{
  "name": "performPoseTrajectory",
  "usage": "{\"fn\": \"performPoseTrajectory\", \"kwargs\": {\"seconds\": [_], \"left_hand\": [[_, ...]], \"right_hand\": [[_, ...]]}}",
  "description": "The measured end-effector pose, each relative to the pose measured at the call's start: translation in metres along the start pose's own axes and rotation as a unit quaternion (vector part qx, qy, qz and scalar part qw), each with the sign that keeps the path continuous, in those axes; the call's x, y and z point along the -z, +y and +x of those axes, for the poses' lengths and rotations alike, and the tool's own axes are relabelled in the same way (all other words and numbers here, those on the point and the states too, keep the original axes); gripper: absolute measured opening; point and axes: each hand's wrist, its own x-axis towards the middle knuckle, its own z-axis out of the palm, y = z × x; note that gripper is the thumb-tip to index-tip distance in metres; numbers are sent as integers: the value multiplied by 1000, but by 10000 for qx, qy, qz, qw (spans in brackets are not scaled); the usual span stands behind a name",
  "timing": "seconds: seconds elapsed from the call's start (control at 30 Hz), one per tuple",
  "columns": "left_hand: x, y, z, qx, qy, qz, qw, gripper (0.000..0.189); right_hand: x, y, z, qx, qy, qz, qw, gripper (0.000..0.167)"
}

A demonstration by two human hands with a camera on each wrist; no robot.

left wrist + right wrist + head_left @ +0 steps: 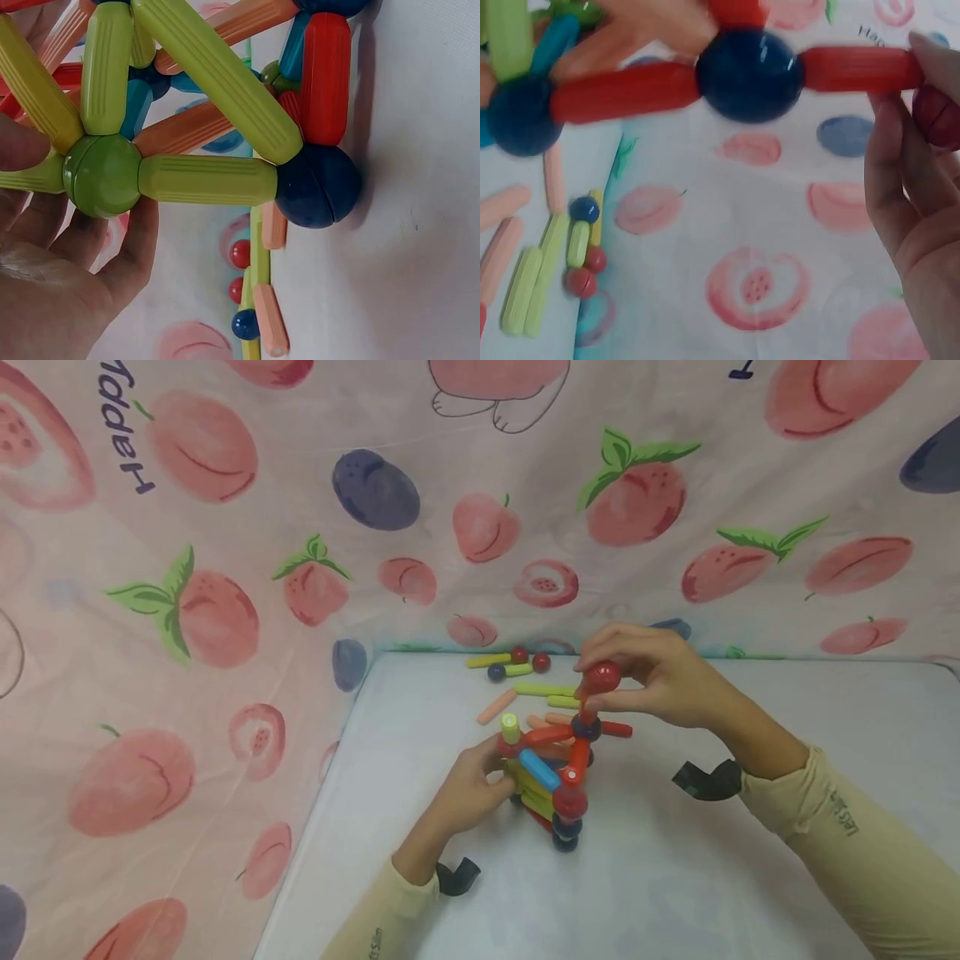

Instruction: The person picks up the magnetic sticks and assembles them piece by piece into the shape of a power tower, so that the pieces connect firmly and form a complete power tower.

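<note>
A frame of coloured magnetic sticks and balls stands on the white table, with a blue stick (540,770) and a red ball (570,802) on its near side. My left hand (467,789) grips its left side; in the left wrist view, the fingers lie behind a green ball (103,176), the thumb near the sticks at the left edge. Above the frame, my right hand (663,681) pinches an upright red stick (861,69) topped by a red ball (602,677). That stick's other end meets a navy ball (748,75) of the frame.
Behind the frame lie loose lime sticks (546,690), a peach stick (497,706), a yellow stick (487,661), a loose navy ball (497,672) and loose red balls (542,662). A fruit-printed cloth (450,468) hangs behind and left of the white table (675,877).
</note>
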Motion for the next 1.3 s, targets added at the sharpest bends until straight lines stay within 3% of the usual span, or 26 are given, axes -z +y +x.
{"fn": "performPoseTrajectory", "kwargs": {"seconds": [0.1,0.2,0.37,0.47,0.53,0.6,0.67,0.73,0.83,0.9,0.97,1.07,1.17,1.23,1.3], "left_hand": [[-1,0,0,-64,25,-11,10000,56],[-2,1,0,-120,69,34,9999,52],[-4,4,4,-206,280,164,9993,43],[-9,10,1,-135,850,343,9957,46],[-16,18,-6,-103,1479,374,9882,52],[-26,28,-16,-218,2010,314,9789,59],[-38,38,-26,-443,2239,218,9734,69],[-51,45,-33,-712,2160,248,9735,79],[-66,52,-34,-958,1927,638,9745,99],[-72,53,-30,-1045,1978,927,9702,101],[-75,52,-27,-1021,2096,928,9680,97],[-70,46,-25,-995,2040,408,9730,90],[-55,38,-28,-856,1625,-119,9829,91],[-43,34,-30,-635,1348,-179,9887,89],[-31,29,-32,-333,1088,-183,9933,84]], "right_hand": [[2,-4,-3,-114,112,136,9998,50],[-2,-19,-2,230,117,46,9997,50],[-18,-48,2,870,-545,-231,9945,50],[-26,-53,2,806,-815,-653,9913,50],[-28,-53,1,698,-884,-910,9895,53],[-26,-49,-1,671,-966,-920,9888,59],[-20,-42,-3,657,-1091,-729,9892,66],[-9,-29,-4,468,-1279,-393,9899,74],[4,-3,-8,-257,-1678,168,9853,81],[6,14,-12,-953,-1931,485,9753,82],[1,26,-17,-1487,-2075,701,9643,78],[-10,37,-25,-1839,-2127,1121,9531,69],[-17,44,-33,-1719,-2292,1588,9448,59],[-18,53,-35,-1618,-2511,1953,9341,51],[-17,65,-34,-1721,-2510,2048,9303,42]]}}
